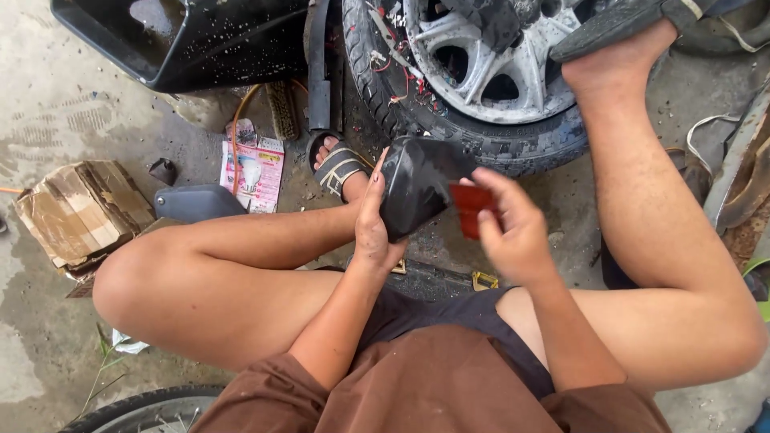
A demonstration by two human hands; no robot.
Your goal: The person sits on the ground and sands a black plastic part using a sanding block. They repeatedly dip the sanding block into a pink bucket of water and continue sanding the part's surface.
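My left hand (371,228) grips a glossy black plastic housing (417,186) from its left side, holding it up between my knees. My right hand (513,232) pinches a small red lens piece (471,207) against the housing's right edge. Both hands hover above the concrete floor, just in front of a motorbike wheel (481,88) with a grey cast rim and loose red wires beside it.
A black body panel (176,40) lies at the top left. On the wet concrete (48,104) are a torn cardboard box (80,210), a dark grey cover (196,202), a pink bulb package (255,172) and a brush. Another tyre (144,405) shows at the bottom left.
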